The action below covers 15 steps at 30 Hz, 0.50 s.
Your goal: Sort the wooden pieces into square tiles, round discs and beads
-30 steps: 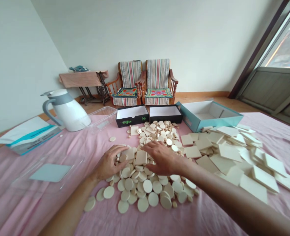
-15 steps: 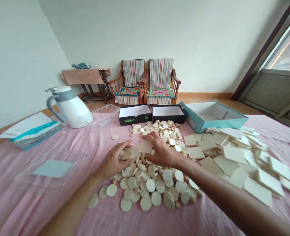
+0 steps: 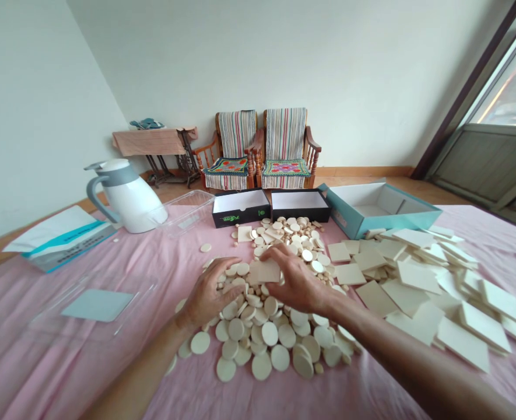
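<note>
A pale wooden square tile (image 3: 263,272) is pinched between the thumb and fingers of my right hand (image 3: 296,280), above the middle of a heap of loose pieces. Whether more than one tile is in that grip, I cannot tell. On the heap's left side, my left hand (image 3: 214,291) is open, its thumb and fingers apart around some small discs without gripping them. Round wooden discs (image 3: 261,364) fill the near part of the heap. Smaller discs and beads (image 3: 299,230) lie beyond my hands. A pile of square wooden tiles (image 3: 418,274) spreads to the right.
Behind the heap stand two black boxes (image 3: 240,219) (image 3: 302,214) and a teal box (image 3: 398,224). Clear plastic trays (image 3: 188,213) (image 3: 122,326), a white jug (image 3: 131,201) and a blue-and-white packet (image 3: 65,242) are on the left. A pink cloth (image 3: 328,396) lies underneath.
The square tile by my left hand no longer shows there, and that hand has opened wider. My right hand has drawn slightly nearer with its tile. The view has tilted a little.
</note>
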Each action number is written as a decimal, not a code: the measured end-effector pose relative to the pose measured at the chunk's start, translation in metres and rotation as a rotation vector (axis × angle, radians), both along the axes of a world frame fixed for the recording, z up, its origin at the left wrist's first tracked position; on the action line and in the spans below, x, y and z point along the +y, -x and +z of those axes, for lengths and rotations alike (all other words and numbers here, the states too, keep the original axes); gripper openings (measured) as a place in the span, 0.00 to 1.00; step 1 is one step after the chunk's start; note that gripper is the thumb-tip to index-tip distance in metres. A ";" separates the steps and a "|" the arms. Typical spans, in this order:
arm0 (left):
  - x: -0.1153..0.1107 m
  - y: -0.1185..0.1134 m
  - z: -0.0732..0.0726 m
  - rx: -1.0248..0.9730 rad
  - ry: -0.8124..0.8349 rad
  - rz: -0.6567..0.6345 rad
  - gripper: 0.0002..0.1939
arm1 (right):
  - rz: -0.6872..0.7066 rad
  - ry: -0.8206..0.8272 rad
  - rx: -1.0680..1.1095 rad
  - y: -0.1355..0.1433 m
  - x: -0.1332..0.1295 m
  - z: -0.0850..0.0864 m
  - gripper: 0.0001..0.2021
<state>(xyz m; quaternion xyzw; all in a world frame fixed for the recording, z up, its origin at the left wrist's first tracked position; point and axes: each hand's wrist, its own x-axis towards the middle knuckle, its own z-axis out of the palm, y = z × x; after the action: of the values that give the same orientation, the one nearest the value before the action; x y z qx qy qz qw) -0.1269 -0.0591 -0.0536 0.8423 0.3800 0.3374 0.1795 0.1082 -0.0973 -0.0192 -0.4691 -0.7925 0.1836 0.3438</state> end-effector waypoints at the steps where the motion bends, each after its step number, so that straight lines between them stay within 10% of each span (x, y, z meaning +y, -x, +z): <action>1: 0.002 0.001 -0.001 -0.011 -0.010 0.034 0.21 | -0.054 -0.018 -0.017 -0.014 -0.003 0.004 0.21; 9: 0.012 0.006 -0.007 -0.140 -0.010 0.183 0.12 | -0.889 -0.234 -0.194 -0.178 -0.040 0.023 0.21; 15: 0.012 0.006 -0.004 -0.102 -0.032 0.161 0.10 | -1.035 -0.105 -0.207 -0.265 -0.057 -0.011 0.21</action>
<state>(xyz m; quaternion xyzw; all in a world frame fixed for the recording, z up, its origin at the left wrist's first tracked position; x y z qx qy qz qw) -0.1330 -0.0469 -0.0580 0.7935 0.4314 0.3994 0.1575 0.3736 -0.1539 -0.0304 -0.7968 -0.4952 -0.0973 0.3323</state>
